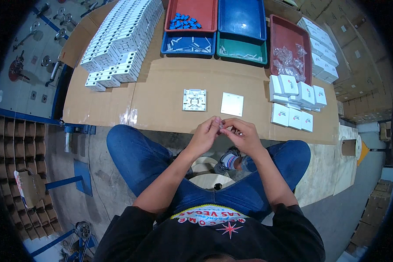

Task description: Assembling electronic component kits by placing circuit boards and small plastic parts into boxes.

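Note:
My left hand (206, 133) and my right hand (242, 134) meet just off the near edge of the cardboard-covered table. Their fingertips pinch a small whitish, partly clear piece (221, 125) between them. It is too small and too covered to name its kind. Just beyond the fingers lie two things side by side. A square white housing (194, 100) with its moulded inside facing up is on the left. To its right rests a flat square white plate (232, 104).
Stacked white housings (126, 39) fill the back left. Trays hold blue connectors (184, 22), small white sticks (190, 44) in a blue tray (163, 45), more in a green tray (242, 60), and clear plastic bags (289, 61) in a red tray (277, 26). White boxes (292, 102) stand at right.

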Demonstrator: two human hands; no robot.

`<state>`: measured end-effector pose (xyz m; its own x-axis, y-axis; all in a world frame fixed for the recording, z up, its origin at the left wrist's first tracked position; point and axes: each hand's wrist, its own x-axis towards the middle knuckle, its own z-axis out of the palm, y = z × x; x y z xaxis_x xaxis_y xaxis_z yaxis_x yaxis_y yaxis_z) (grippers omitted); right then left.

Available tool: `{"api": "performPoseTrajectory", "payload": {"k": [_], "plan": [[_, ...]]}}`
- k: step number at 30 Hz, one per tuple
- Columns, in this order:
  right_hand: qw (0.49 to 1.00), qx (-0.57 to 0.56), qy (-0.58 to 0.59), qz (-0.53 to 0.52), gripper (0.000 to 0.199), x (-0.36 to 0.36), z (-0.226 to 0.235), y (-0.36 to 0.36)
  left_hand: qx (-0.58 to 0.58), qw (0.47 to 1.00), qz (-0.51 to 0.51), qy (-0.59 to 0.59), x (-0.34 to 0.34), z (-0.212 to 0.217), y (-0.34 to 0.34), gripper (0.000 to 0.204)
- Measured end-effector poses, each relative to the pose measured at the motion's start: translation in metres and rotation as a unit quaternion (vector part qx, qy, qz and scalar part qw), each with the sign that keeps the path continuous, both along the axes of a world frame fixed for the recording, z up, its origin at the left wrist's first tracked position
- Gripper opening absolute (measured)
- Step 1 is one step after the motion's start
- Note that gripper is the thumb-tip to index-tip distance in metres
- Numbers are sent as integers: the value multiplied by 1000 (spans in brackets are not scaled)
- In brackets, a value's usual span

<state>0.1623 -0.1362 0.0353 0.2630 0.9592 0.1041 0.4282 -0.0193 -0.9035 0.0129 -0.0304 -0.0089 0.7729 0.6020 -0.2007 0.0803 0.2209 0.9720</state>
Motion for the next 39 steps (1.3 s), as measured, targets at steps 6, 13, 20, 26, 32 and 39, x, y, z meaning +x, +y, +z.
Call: {"api": "performPoseTrajectory", "payload": {"k": [6,13,20,26,32,39], "plan": [[997,51,-58,14,15,6,-1,1,1,998,-56,-35,-2,5,5,35],[992,54,-116,11,16,10,0,1,-30,995,-23,-88,-1,-4,5,25],[997,59,-44,1,15,8,6,5,-16,997,1,-73,-2,3,7,25],[999,46,-11,23,14,13,8,14,-16,999,8,-50,-6,8,16,28],[994,84,-67,-16,15,54,2,49,-27,997,41,-61,-9,1,28,25],[941,6,-292,-170,18,187,-15,175,38,994,89,-60,-4,-10,24,24]]}}
